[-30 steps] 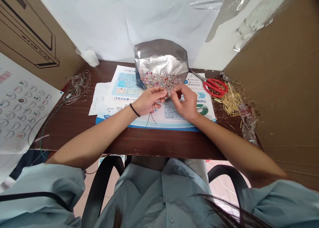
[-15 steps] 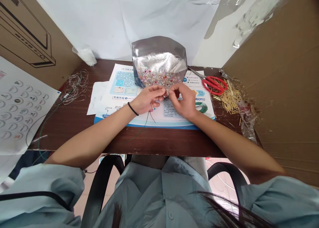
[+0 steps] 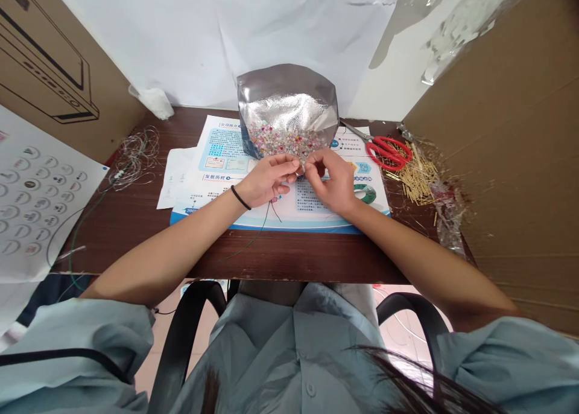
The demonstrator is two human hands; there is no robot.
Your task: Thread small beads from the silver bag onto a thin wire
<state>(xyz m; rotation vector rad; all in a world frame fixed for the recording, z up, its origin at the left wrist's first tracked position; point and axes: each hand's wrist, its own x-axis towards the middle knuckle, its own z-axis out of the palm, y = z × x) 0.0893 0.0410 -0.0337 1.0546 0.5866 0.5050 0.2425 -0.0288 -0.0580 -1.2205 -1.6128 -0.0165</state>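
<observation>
My left hand (image 3: 275, 175), a black band round its wrist, is closed in a pinch of thumb and forefinger. A dark thread (image 3: 259, 230) with a small pink bead (image 3: 274, 200) hangs out below it. Facing it, my right hand (image 3: 332, 181) pinches at almost the same spot, fingertips close together; what lies between them is too small to make out. Just beyond the fingertips stands an open silvery pouch (image 3: 289, 94) with many small coloured beads (image 3: 289, 141) in its lower part.
Under my hands lies a printed blue-and-white sheet (image 3: 217, 212) on a dark wooden table (image 3: 280, 254). Red-handled scissors (image 3: 391, 153) and a heap of gold-coloured sticks (image 3: 418, 175) are at right, tangled clear thread (image 3: 136, 160) at left. Cardboard walls (image 3: 515, 148) flank the table.
Almost nothing differs. Both hands keep the same pinch in front of the pouch; the whole view has shifted very slightly.
</observation>
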